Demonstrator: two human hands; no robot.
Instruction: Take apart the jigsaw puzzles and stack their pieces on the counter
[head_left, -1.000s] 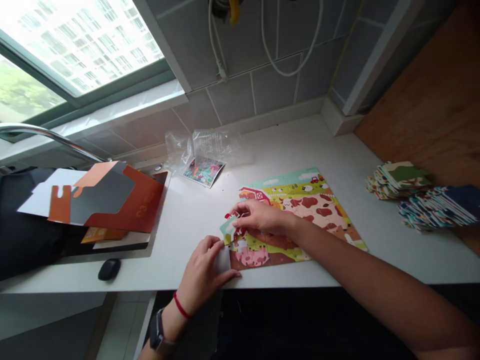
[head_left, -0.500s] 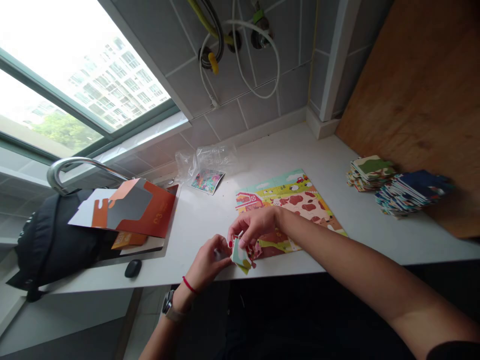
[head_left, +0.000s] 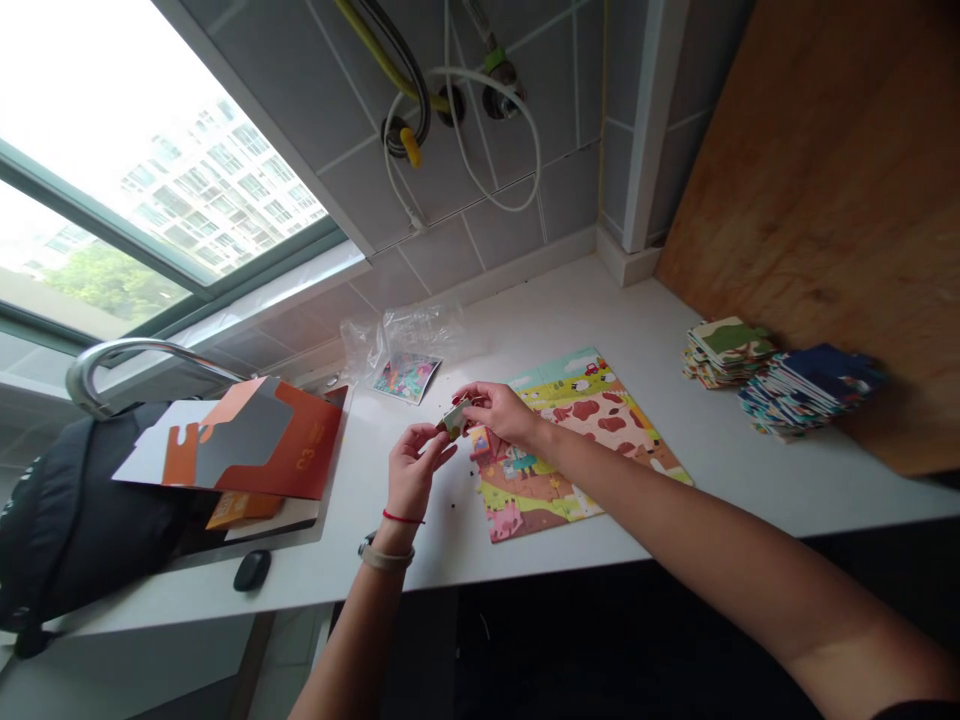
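Observation:
A small bunch of puzzle pieces [head_left: 454,420], green and pale on top, is held up between both hands over the counter. My left hand [head_left: 412,462] pinches its lower left end. With thumb and fingers, my right hand [head_left: 501,412] grips the other end, hiding part of the bunch. Below and right of them lies a joined farm jigsaw puzzle [head_left: 536,492], with a spotted cow, a pig and a red tractor. My right hand and forearm cover its upper left and middle.
Two piles of puzzle pieces, one green-topped [head_left: 729,342] and one dark blue [head_left: 814,385], sit at the right beside a wooden board [head_left: 832,220]. Behind my hands are a picture card [head_left: 409,377] and clear plastic wrap [head_left: 424,328]. Leftward lie an orange folder [head_left: 315,440], a black case [head_left: 252,570] and a black bag [head_left: 90,500].
Both hands have moved from the counter's front edge back towards the wall, carrying the pieces. The puzzle's lower left corner with the pig is now uncovered. The view has shifted slightly.

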